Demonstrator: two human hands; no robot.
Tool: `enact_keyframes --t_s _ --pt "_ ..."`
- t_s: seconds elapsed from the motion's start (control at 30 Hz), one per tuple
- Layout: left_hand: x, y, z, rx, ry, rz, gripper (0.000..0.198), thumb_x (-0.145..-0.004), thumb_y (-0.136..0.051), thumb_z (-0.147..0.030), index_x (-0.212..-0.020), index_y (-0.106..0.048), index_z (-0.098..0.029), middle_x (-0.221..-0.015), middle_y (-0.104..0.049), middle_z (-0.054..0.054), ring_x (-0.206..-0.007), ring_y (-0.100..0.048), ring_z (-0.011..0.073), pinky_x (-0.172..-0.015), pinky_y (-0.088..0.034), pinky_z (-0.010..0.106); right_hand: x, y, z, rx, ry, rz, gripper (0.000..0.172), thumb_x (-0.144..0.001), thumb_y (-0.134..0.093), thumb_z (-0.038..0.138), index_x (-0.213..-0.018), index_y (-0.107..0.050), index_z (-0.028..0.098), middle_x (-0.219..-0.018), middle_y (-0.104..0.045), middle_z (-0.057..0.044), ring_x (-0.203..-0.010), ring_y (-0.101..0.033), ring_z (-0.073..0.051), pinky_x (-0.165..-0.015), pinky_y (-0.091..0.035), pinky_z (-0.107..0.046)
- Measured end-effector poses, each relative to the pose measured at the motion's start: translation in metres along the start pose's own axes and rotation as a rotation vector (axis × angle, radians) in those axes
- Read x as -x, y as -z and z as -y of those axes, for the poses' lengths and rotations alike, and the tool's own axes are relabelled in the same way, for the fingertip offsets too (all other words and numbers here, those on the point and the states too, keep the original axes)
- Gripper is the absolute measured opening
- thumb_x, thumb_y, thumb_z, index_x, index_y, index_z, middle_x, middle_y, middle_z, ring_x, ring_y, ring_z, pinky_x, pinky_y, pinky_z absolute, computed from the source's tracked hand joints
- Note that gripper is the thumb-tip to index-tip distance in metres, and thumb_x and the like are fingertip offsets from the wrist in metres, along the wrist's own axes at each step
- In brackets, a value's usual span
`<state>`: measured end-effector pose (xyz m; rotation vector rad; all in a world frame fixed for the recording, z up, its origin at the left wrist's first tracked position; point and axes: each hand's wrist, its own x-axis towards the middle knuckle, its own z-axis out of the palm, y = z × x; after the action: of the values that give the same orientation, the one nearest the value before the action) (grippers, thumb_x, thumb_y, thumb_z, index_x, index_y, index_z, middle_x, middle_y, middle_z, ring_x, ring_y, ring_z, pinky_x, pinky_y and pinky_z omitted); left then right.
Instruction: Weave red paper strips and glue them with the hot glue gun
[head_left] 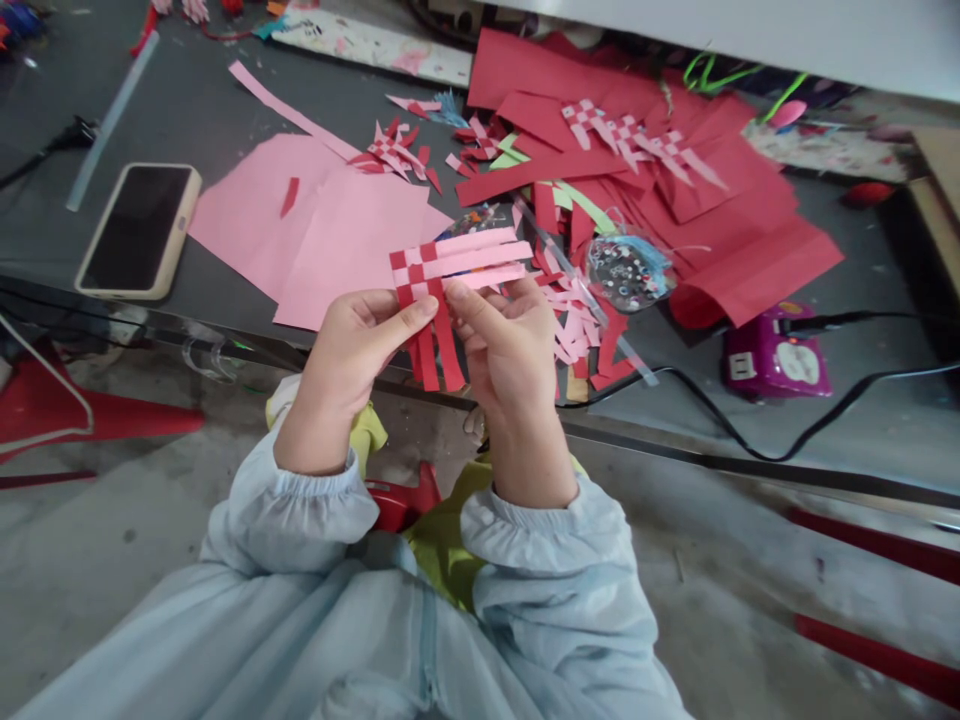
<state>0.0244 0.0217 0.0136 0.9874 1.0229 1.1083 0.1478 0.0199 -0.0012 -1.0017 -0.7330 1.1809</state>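
Note:
Between my hands, above the table's front edge, is a piece of woven paper strips [421, 268] in red and pink. Its checkered corner lies at the left, with loose pink strips reaching right and loose red strips hanging down. My left hand [367, 335] pinches the woven part, thumb in front. My right hand [506, 335] is closed at the pink strips, its thumb tip pressed beside the weave. The fingers behind the paper are partly hidden. Just behind the piece lie pink paper sheets [360, 240] and cut pink and red strips [574, 325].
A phone [135, 232] lies at the left. Red paper sheets [757, 225] spread at the right, with finished woven pieces [630, 140] on them. A bag of beads [628, 270] sits before them. A purple box [776, 352] with a black cable [697, 400] stands at the right.

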Motion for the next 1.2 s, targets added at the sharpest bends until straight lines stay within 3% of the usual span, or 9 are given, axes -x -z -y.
enact_keyframes --t_s 0.2,0.37,0.6,0.77,0.93,1.0,1.13,1.2 --pt "0.000 0.002 0.001 0.008 -0.029 0.011 0.026 -0.066 -0.085 -0.041 -0.069 -0.074 -0.018 -0.062 -0.066 0.000 -0.058 -0.061 0.0111 -0.051 -0.047 0.021 0.000 -0.001 0.000 -0.021 -0.008 -0.005 0.031 -0.062 -0.084 0.034 -0.080 -0.064 0.020 -0.083 -0.072 0.000 -0.076 -0.068 -0.013 -0.073 -0.056 -0.028" --pt "0.001 0.001 0.000 0.034 -0.039 -0.011 0.031 -0.067 -0.084 -0.045 -0.063 -0.070 -0.017 -0.064 -0.068 0.000 -0.061 -0.064 0.0120 -0.055 -0.050 0.021 0.000 -0.003 0.001 -0.048 -0.018 -0.025 0.024 -0.062 -0.083 0.031 -0.075 -0.066 0.019 -0.075 -0.070 0.002 -0.063 -0.061 -0.009 -0.063 -0.052 -0.026" --pt "-0.001 0.001 -0.002 -0.022 0.031 -0.087 0.044 -0.078 -0.069 -0.060 -0.064 -0.065 -0.019 -0.060 -0.064 0.002 -0.046 -0.054 0.0096 -0.034 -0.026 0.020 -0.003 -0.005 -0.004 -0.036 -0.027 -0.076 0.028 -0.061 -0.083 0.033 -0.060 -0.059 0.019 -0.060 -0.060 0.005 -0.055 -0.050 -0.006 -0.052 -0.041 -0.022" --pt "-0.007 0.004 0.001 0.031 0.063 -0.114 0.044 -0.084 -0.055 -0.060 -0.073 -0.065 -0.019 -0.069 -0.069 0.006 -0.066 -0.069 0.0177 -0.041 -0.042 0.021 -0.007 -0.008 -0.010 -0.035 -0.048 -0.104 0.031 -0.060 -0.082 0.036 -0.059 -0.056 0.020 -0.056 -0.056 0.006 -0.053 -0.046 -0.006 -0.053 -0.039 -0.023" --pt "-0.008 0.005 0.002 0.061 0.044 -0.111 0.037 -0.082 -0.059 -0.054 -0.073 -0.065 -0.018 -0.071 -0.071 0.006 -0.069 -0.070 0.0172 -0.048 -0.048 0.021 -0.008 -0.010 -0.013 -0.055 -0.059 -0.109 0.031 -0.061 -0.082 0.037 -0.062 -0.058 0.019 -0.058 -0.057 0.006 -0.052 -0.046 -0.006 -0.052 -0.037 -0.023" --pt "-0.007 0.005 0.001 0.079 0.020 -0.104 0.033 -0.079 -0.064 -0.050 -0.072 -0.065 -0.018 -0.070 -0.071 0.005 -0.061 -0.066 0.0147 -0.045 -0.046 0.021 -0.008 -0.011 -0.013 -0.074 -0.063 -0.103 0.030 -0.062 -0.083 0.037 -0.062 -0.059 0.018 -0.057 -0.057 0.006 -0.052 -0.046 -0.005 -0.052 -0.037 -0.022" --pt "-0.005 0.004 0.000 0.028 0.018 -0.075 0.027 -0.077 -0.069 -0.044 -0.074 -0.066 -0.018 -0.065 -0.068 0.002 -0.041 -0.049 0.0079 -0.034 -0.027 0.020 -0.008 -0.011 -0.012 -0.081 -0.082 -0.081 0.029 -0.063 -0.083 0.038 -0.067 -0.063 0.017 -0.061 -0.062 0.004 -0.053 -0.049 -0.005 -0.052 -0.039 -0.021" --pt "-0.005 0.005 0.001 -0.016 0.003 -0.096 0.022 -0.074 -0.073 -0.039 -0.079 -0.067 -0.018 -0.064 -0.066 0.000 -0.037 -0.043 0.0060 -0.033 -0.026 0.021 -0.009 -0.011 -0.011 -0.070 -0.102 -0.067 0.028 -0.063 -0.082 0.039 -0.070 -0.065 0.017 -0.063 -0.064 0.003 -0.055 -0.053 -0.006 -0.052 -0.041 -0.022"
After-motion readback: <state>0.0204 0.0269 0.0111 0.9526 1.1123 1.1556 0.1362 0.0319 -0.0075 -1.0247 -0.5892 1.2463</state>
